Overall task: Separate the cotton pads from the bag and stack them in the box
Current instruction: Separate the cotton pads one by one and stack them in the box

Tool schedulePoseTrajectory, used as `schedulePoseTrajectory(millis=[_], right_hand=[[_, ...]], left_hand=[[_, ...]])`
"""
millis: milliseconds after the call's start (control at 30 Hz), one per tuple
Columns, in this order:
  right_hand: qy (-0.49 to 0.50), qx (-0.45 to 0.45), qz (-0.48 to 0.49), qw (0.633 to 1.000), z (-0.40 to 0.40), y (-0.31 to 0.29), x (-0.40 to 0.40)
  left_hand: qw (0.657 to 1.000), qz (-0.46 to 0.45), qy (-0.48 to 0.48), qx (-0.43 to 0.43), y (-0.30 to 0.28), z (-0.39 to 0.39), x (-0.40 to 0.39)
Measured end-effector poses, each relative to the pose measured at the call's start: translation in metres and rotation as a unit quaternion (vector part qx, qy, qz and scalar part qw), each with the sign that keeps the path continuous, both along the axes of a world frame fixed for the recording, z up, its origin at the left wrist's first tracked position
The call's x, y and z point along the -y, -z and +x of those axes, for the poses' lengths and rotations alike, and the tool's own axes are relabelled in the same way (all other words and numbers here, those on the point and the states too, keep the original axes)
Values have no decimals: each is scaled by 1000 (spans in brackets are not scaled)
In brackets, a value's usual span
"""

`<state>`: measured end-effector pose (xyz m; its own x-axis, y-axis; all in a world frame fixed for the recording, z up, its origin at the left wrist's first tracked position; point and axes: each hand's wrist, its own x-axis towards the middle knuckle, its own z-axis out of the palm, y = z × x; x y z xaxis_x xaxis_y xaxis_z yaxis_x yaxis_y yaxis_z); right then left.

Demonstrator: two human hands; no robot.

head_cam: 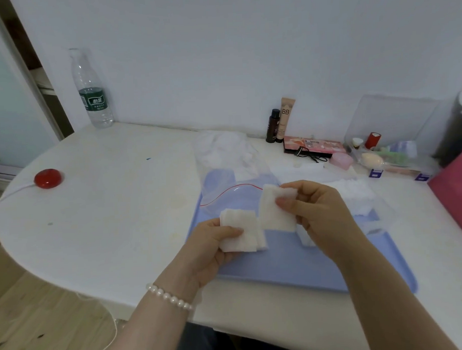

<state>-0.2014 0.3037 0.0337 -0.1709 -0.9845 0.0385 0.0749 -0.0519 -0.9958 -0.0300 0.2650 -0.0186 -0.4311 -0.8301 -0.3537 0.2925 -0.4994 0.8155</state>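
on the desk (107,206) we find a tray (281,265) before us, the bag (232,174) lying across its far edge. our left hand (214,244) and right hand (316,210) hold cotton pads (240,230) above the tray. a bottle (91,88) stands far left; a box (390,141) sits far right by the wall.

Left hand (214,244) grips a small stack of cotton pads (240,231); right hand (313,211) pinches one pad (275,210) above the blue tray (281,268).
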Motion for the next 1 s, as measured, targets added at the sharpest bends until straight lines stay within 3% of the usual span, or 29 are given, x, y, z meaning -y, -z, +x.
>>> schedulePoseTrajectory(millis=[100,300,500,700,900,1000], right_hand=[[-31,-10,7,999,7,4,-1],[36,-143,0,989,27,18,2],[79,-178,-9,981,33,23,5],[84,-173,-22,981,37,28,6],[67,-243,-26,967,39,36,9],[99,-221,-20,970,31,35,11]], left_hand=[[998,23,24,-47,-1,-4,-2],[996,-8,51,-72,2,-8,-3],[995,-46,59,-72,3,-10,-5],[991,15,55,-124,2,-13,-4],[994,-28,56,-87,4,-8,-7],[996,-28,36,-83,2,3,-2]])
